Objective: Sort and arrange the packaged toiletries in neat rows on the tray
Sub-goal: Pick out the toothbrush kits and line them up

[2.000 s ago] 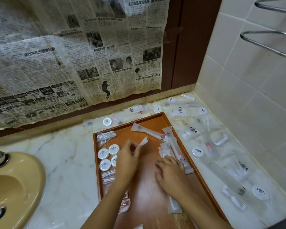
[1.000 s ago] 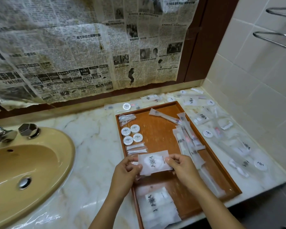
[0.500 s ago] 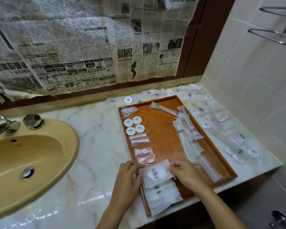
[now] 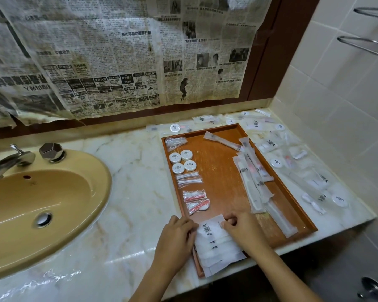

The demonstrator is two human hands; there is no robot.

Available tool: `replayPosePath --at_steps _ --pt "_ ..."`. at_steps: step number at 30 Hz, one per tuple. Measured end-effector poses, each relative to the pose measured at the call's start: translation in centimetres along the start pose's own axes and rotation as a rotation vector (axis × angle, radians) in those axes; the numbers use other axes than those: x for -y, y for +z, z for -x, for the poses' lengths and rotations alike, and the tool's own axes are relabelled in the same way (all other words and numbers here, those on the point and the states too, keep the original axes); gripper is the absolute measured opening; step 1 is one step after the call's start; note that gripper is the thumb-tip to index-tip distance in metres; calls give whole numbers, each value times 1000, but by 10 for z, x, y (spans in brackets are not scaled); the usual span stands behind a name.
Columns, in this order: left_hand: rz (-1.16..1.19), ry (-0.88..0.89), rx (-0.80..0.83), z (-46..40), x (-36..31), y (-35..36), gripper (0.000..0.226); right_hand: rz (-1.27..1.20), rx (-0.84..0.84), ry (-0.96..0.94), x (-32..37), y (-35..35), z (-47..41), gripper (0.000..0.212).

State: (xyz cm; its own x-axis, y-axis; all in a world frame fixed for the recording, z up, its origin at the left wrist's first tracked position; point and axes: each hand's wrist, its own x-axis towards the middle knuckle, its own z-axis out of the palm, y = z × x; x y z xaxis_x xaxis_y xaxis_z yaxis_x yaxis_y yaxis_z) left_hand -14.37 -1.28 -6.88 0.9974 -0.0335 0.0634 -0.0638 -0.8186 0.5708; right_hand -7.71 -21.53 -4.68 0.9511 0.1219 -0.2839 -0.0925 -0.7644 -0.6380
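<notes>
A brown wooden tray (image 4: 218, 171) lies on the marble counter. Down its left side sit a clear packet, several round white tins (image 4: 182, 161), cotton-swab packets (image 4: 188, 179) and red-and-white packets (image 4: 195, 201). Long toothbrush and comb sleeves (image 4: 252, 177) lie along its right side. At the near left corner is a fanned stack of flat white sachets (image 4: 218, 249). My left hand (image 4: 177, 238) and right hand (image 4: 242, 229) pinch the two sides of the top sachet (image 4: 210, 228), which lies on the stack.
Several loose packets and round tins (image 4: 292, 162) are scattered on the counter right of and behind the tray. A tan sink (image 4: 31, 205) with a tap is at the left. A newspaper-covered mirror stands behind, a tiled wall with a towel rail at the right.
Both hands lifted a white sachet, carried it toward the near left corner of the tray and lowered it onto the stack there. The camera view shifted back and left.
</notes>
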Motion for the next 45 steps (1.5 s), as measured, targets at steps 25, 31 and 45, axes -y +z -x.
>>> replayPosePath --at_steps 25,31,45 --pt "96 -96 11 -6 -2 -2 30 -125 -20 -22 0 -14 -3 8" --pt "137 -87 -52 -31 -8 -21 30 -178 -48 -30 16 -30 -16 11" --pt "279 -278 -205 -185 -29 -48 20 -89 -230 -177 19 -105 -152 19"
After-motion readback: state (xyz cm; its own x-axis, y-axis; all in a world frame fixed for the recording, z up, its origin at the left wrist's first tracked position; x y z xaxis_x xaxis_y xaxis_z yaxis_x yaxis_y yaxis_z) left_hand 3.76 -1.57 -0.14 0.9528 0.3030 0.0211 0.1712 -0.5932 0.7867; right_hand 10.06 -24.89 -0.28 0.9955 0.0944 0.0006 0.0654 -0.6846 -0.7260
